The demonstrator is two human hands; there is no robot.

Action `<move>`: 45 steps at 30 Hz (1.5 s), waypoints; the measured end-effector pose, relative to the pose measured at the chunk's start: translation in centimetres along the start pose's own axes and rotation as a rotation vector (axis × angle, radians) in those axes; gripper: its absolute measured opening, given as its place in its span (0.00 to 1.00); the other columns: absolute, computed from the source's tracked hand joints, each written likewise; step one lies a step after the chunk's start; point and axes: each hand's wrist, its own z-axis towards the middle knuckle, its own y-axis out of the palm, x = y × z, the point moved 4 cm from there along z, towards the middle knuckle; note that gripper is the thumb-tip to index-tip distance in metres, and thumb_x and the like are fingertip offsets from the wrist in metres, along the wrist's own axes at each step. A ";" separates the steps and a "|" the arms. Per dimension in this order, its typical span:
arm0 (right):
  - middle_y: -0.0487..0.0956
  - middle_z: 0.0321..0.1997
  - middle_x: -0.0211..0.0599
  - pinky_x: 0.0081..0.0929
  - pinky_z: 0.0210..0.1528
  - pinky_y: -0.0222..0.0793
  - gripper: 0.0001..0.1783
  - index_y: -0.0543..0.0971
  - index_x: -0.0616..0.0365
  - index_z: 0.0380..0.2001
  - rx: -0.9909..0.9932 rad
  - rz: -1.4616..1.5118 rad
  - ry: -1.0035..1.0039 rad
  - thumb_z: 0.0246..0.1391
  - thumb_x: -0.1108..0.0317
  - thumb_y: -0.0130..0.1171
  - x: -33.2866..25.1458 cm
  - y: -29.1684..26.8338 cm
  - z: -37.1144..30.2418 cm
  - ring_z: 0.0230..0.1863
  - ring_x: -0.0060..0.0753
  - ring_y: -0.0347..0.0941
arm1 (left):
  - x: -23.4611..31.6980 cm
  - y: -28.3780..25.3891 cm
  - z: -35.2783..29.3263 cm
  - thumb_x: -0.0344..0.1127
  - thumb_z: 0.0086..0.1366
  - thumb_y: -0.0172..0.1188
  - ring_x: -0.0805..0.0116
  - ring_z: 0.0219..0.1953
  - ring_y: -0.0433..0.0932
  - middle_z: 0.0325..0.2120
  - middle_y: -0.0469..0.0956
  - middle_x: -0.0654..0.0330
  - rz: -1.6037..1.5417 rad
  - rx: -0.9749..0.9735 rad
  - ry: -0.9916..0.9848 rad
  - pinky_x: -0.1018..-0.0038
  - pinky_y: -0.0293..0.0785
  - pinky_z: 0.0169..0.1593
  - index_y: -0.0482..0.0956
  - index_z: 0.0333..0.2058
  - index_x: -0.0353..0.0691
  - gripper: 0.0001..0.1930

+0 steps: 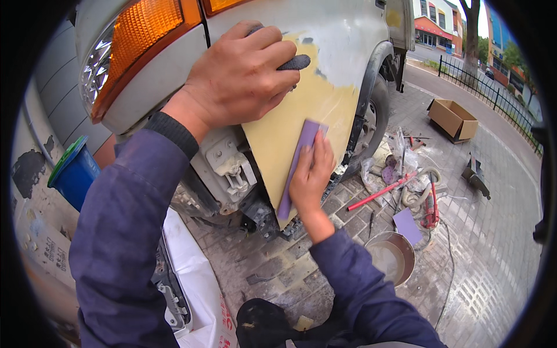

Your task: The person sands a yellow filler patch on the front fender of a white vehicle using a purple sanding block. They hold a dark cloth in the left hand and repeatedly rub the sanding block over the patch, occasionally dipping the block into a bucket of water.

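A white vehicle's corner panel, coated in smooth yellow body filler (331, 110), fills the middle of the view. Against its lower part lies a long purple sanding block (299, 168), tilted along the panel. My right hand (313, 168) presses on the block, fingers stretched along its face. Higher up, my left hand (243, 75) is closed around a dark grey, rounded thing (296, 62) in front of the panel's upper part. Most of that thing is hidden inside the fist, so its kind cannot be made out.
An orange and clear headlight (145, 35) sits above my left forearm. Beyond the panel is the front wheel (377, 107). On the paving are a bucket of cloudy water (391, 258), a purple sandpaper sheet (408, 226), red tools (383, 191) and a cardboard box (452, 120). A blue bin (75, 174) stands left.
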 end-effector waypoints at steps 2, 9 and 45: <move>0.79 0.67 0.64 0.56 0.75 0.57 0.27 0.77 0.64 0.72 0.061 -0.030 -0.020 0.78 0.62 0.56 1.9 0.7 3.5 0.71 0.68 0.70 | -0.1 0.1 0.0 0.38 0.60 0.74 0.61 0.52 0.80 0.41 0.80 0.64 -0.005 0.000 -0.003 0.58 0.74 0.63 0.88 0.36 0.49 0.06; 0.79 0.64 0.64 0.52 0.71 0.66 0.28 0.76 0.66 0.72 0.041 -0.072 0.079 0.77 0.62 0.57 1.8 0.4 2.1 0.67 0.65 0.74 | -0.1 0.0 -0.2 0.38 0.60 0.74 0.61 0.51 0.80 0.40 0.79 0.64 -0.001 0.030 -0.004 0.59 0.75 0.61 0.87 0.35 0.50 0.06; 0.76 0.70 0.69 0.56 0.75 0.62 0.28 0.75 0.70 0.69 0.015 0.024 0.200 0.77 0.58 0.55 2.8 -0.3 1.8 0.72 0.69 0.71 | 0.0 -0.7 -0.3 0.40 0.62 0.71 0.68 0.46 0.79 0.36 0.76 0.70 0.022 0.107 0.005 0.65 0.74 0.54 0.86 0.28 0.53 0.05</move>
